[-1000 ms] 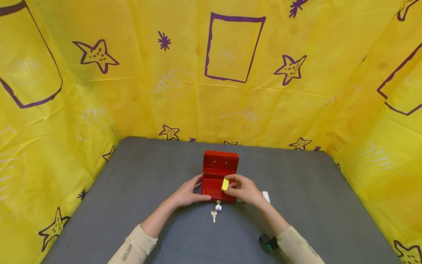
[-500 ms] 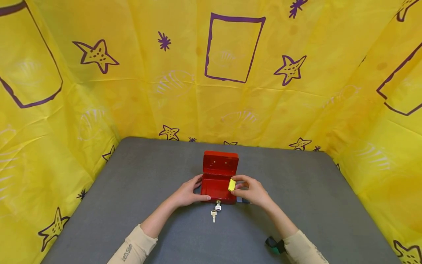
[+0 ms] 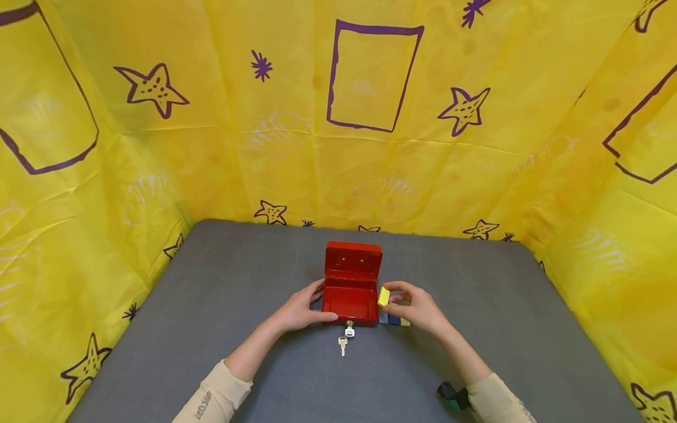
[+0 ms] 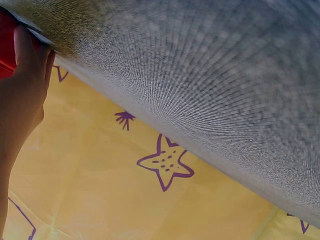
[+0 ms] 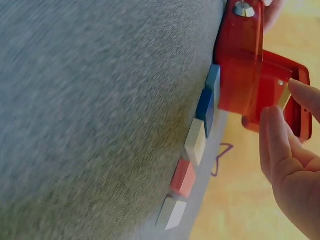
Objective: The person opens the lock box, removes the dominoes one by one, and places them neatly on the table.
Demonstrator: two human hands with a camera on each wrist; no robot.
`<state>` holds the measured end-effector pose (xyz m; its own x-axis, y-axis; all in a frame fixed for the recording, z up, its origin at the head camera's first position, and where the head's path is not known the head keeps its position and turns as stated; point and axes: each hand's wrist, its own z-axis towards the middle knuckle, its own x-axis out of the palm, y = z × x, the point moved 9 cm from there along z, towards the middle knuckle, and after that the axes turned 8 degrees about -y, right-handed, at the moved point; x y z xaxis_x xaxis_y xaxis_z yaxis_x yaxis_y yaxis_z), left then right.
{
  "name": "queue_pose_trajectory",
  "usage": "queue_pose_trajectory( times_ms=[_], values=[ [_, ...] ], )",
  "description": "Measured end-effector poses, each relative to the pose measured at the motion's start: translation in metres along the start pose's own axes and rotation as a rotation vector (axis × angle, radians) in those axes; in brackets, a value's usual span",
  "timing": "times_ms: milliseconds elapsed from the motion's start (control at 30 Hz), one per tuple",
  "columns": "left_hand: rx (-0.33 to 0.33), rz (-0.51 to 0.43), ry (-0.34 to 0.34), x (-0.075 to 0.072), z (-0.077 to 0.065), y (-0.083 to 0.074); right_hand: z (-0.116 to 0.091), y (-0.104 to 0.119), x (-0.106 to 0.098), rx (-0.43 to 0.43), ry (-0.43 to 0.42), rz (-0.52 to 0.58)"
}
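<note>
A red cash box (image 3: 350, 302) stands on the grey table with its lid (image 3: 353, 261) raised, nothing seen inside. Two keys (image 3: 343, 346) hang at its front lock, one seated in it. My left hand (image 3: 297, 308) holds the box's left side, thumb along the front rim and fingers behind. Just right of the box, my right hand (image 3: 420, 308) pinches a yellow block (image 3: 384, 296) between thumb and fingers, above the table. Under that hand lies a row of blocks: light blue (image 5: 213, 78), dark blue (image 5: 204, 106), cream (image 5: 195, 141), pinkish red (image 5: 183, 178) and white (image 5: 171, 213).
Yellow cloth (image 3: 254, 158) with purple starfish drawings encloses the grey table (image 3: 254, 252) at the back and sides. A black and green object (image 3: 452, 396) sits at my right sleeve. The row of blocks runs rightward from the box's right side.
My right hand has moved right with the yellow block, from over the box's interior to beyond its right edge, uncovering some blocks below. The left hand stays on the box.
</note>
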<state>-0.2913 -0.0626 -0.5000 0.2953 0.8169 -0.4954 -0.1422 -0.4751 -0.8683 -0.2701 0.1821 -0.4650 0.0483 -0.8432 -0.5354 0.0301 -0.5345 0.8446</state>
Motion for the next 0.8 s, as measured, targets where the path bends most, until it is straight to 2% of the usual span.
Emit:
queue_pose_trajectory(
  times_ms=[133,400,800],
  values=[
    [-0.008,0.005,-0.006,0.0,0.001,0.0,-0.001,-0.004,-0.005,0.001,-0.002,-0.011],
    [-0.019,0.012,-0.006,0.001,0.001,0.001,-0.005,-0.017,-0.011,0.058,0.019,-0.007],
    [-0.014,0.004,-0.01,0.0,0.0,-0.001,-0.011,-0.027,-0.024,0.016,0.005,0.026]
  ],
)
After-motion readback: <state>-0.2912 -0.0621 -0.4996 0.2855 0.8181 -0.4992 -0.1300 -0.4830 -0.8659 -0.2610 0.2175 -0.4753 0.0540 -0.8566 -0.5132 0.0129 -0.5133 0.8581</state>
